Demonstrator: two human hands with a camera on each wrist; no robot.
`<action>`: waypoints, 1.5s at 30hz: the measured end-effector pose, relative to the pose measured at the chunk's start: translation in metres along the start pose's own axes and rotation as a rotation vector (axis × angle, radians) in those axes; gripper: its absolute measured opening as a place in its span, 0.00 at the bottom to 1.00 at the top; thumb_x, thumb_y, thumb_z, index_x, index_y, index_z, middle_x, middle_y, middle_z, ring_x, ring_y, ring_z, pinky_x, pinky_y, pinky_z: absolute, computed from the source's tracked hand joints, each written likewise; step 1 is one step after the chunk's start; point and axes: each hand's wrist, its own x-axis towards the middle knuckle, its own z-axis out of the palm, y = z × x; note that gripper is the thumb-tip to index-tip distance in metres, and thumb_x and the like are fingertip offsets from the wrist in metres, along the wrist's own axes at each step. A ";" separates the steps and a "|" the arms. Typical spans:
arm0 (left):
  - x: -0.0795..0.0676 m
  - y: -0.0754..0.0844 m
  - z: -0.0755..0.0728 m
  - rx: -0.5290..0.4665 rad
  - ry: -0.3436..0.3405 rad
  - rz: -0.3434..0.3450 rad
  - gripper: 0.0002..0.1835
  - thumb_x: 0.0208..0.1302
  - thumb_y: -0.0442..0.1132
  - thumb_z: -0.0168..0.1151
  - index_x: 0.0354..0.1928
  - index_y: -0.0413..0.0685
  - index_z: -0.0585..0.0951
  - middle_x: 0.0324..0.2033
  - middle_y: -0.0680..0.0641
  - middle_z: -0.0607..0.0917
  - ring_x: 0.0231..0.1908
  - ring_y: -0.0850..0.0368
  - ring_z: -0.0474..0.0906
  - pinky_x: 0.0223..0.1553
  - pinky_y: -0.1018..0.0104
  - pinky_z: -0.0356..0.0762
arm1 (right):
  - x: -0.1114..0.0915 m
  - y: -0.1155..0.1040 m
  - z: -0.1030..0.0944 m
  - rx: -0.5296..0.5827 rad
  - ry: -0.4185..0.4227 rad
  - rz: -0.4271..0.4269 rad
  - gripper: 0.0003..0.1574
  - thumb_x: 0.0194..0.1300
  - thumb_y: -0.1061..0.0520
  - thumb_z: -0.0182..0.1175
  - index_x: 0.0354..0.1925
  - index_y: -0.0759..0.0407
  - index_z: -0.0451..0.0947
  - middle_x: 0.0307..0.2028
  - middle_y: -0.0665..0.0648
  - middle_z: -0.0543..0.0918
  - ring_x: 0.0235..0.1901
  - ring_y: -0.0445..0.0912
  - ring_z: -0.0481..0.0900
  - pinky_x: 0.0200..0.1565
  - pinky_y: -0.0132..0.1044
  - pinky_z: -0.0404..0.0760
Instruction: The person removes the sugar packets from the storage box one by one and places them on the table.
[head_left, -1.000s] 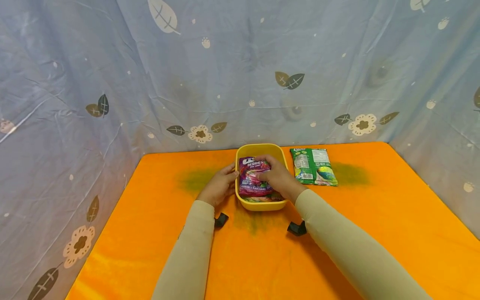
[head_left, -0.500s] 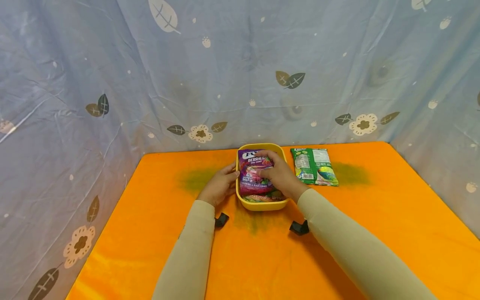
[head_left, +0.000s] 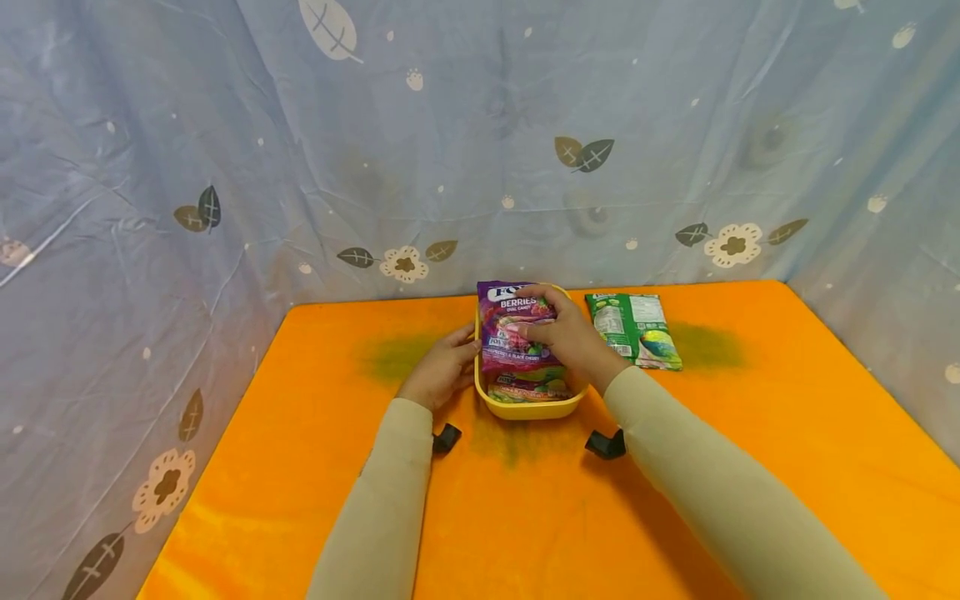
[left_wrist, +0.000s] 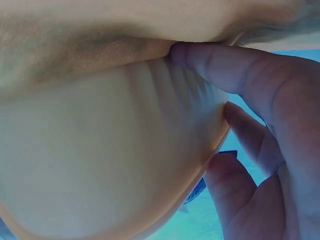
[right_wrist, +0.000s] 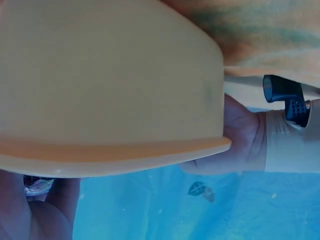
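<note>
A grey-blue leaf-print fabric backdrop point(head_left: 465, 108) encloses an orange cloth-covered table point(head_left: 517, 525). Head view: the right hand point(head_left: 576, 340) pinches a glossy purple plastic candy bag point(head_left: 498, 329), which overlaps the far rim of a rounded yellow plastic box point(head_left: 531, 411). The left hand point(head_left: 441, 371) steadies the box's side. Left wrist view: its fingertips press the wall, spread apart. Right wrist view: the wall hides most of the pinch. Caution: slick film could slip; lateral pull against light left-hand contact could shift the box.
</note>
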 end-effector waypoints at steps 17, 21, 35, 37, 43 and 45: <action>0.000 0.000 0.002 -0.001 0.010 0.017 0.28 0.73 0.42 0.51 0.73 0.56 0.61 0.57 0.44 0.76 0.53 0.49 0.77 0.50 0.54 0.76 | 0.000 -0.003 -0.022 0.066 0.033 0.025 0.32 0.61 0.53 0.67 0.60 0.29 0.70 0.58 0.51 0.67 0.52 0.56 0.74 0.44 0.48 0.81; 0.001 0.000 0.002 -0.004 -0.003 0.021 0.28 0.73 0.41 0.50 0.73 0.54 0.60 0.59 0.42 0.74 0.54 0.47 0.75 0.50 0.54 0.76 | 0.000 -0.001 -0.028 0.098 0.036 0.036 0.33 0.61 0.54 0.67 0.61 0.31 0.69 0.60 0.53 0.65 0.52 0.57 0.73 0.44 0.48 0.81; 0.003 -0.004 0.001 -0.002 -0.002 0.018 0.28 0.74 0.41 0.50 0.73 0.58 0.59 0.59 0.42 0.75 0.52 0.47 0.77 0.49 0.55 0.77 | -0.004 -0.001 -0.052 0.106 0.078 0.022 0.34 0.62 0.51 0.66 0.63 0.32 0.66 0.61 0.53 0.63 0.52 0.58 0.74 0.44 0.46 0.81; 0.003 -0.004 0.001 -0.001 -0.001 0.017 0.28 0.74 0.42 0.50 0.73 0.58 0.60 0.58 0.42 0.75 0.52 0.47 0.78 0.48 0.56 0.77 | -0.005 0.000 -0.056 0.113 0.090 0.021 0.34 0.63 0.52 0.65 0.64 0.33 0.65 0.61 0.53 0.63 0.52 0.58 0.73 0.44 0.46 0.81; 0.003 -0.002 0.001 -0.009 0.006 0.012 0.28 0.73 0.41 0.50 0.73 0.56 0.60 0.58 0.42 0.75 0.50 0.47 0.79 0.48 0.56 0.77 | -0.005 0.004 -0.068 0.141 0.123 0.018 0.35 0.64 0.54 0.65 0.65 0.35 0.65 0.60 0.55 0.64 0.52 0.59 0.73 0.44 0.46 0.81; 0.003 -0.002 0.002 -0.012 0.005 0.011 0.28 0.74 0.41 0.50 0.73 0.56 0.60 0.59 0.42 0.75 0.51 0.47 0.78 0.48 0.56 0.77 | -0.004 0.005 -0.073 0.125 0.136 0.023 0.35 0.63 0.53 0.65 0.65 0.35 0.65 0.60 0.55 0.64 0.51 0.58 0.73 0.44 0.45 0.81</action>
